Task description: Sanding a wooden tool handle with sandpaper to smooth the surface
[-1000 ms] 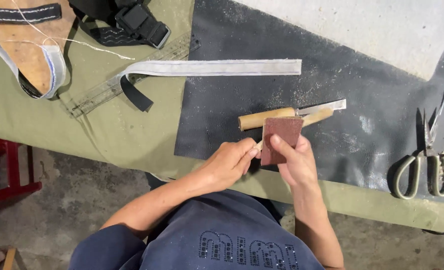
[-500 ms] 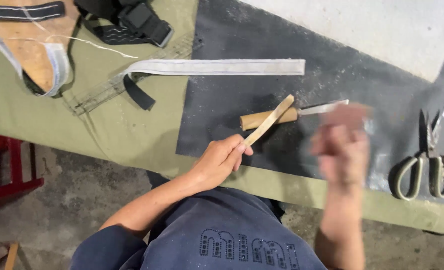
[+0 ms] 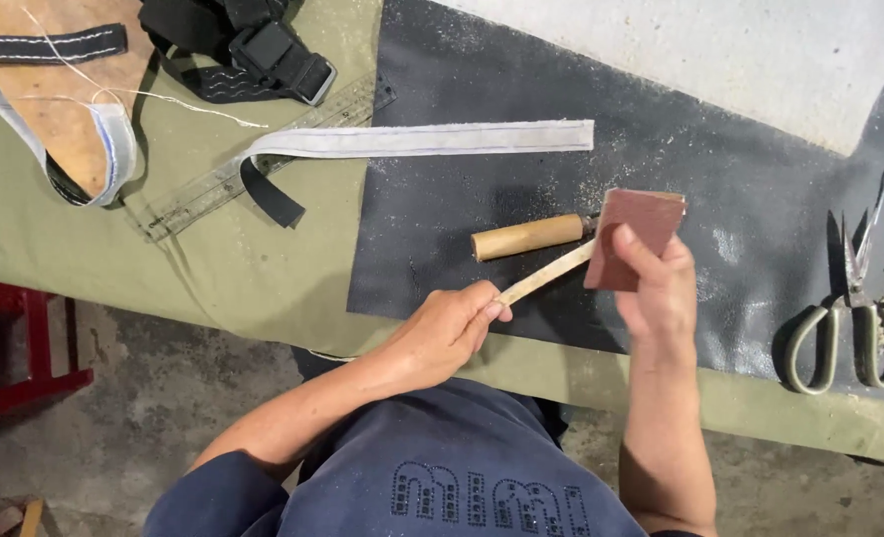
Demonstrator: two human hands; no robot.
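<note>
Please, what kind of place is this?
Probably a small craft workshop for sewing or leather work. A bench with a dark sheet, scissors, a ruler and straps; the right hand holds sandpaper against a stick.

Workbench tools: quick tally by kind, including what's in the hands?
Sanding blocks: 1, in the right hand, reddish-brown
Thin wooden strips: 1, in the left hand, pale
Wooden-handled knives: 1
Scissors: 1
Clear rulers: 1
Total: 5
</note>
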